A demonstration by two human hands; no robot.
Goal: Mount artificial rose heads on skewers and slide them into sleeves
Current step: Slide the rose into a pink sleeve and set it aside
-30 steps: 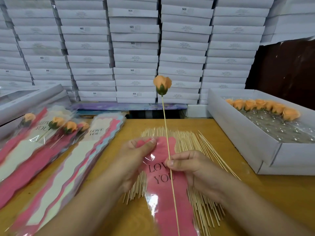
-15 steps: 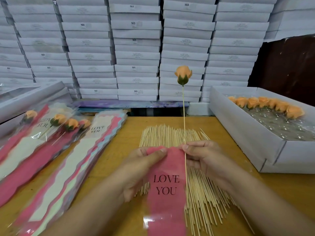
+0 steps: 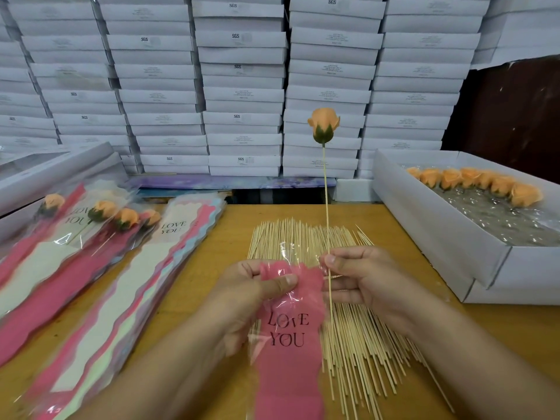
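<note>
An orange rose head (image 3: 323, 125) sits atop a thin wooden skewer (image 3: 326, 207) that stands upright. My right hand (image 3: 360, 280) pinches the skewer partway down its length. My left hand (image 3: 251, 294) grips the top edge of a pink "LOVE YOU" sleeve (image 3: 289, 344) between thumb and fingers, just left of the skewer. The sleeve's clear film is puckered at its mouth. The skewer's lower part runs beside the sleeve's right edge.
A pile of loose skewers (image 3: 348, 328) lies on the wooden table (image 3: 212, 268) under both hands. A white box (image 3: 454, 247) with several orange rose heads (image 3: 472, 180) is at the right. Finished sleeved roses (image 3: 100, 216) and empty sleeves (image 3: 121, 298) lie left. Stacked white boxes (image 3: 242, 86) fill the back.
The skewered rose has shifted right and stands more upright. My right hand moved up to the sleeve's top edge. My left hand has crumpled the sleeve's mouth.
</note>
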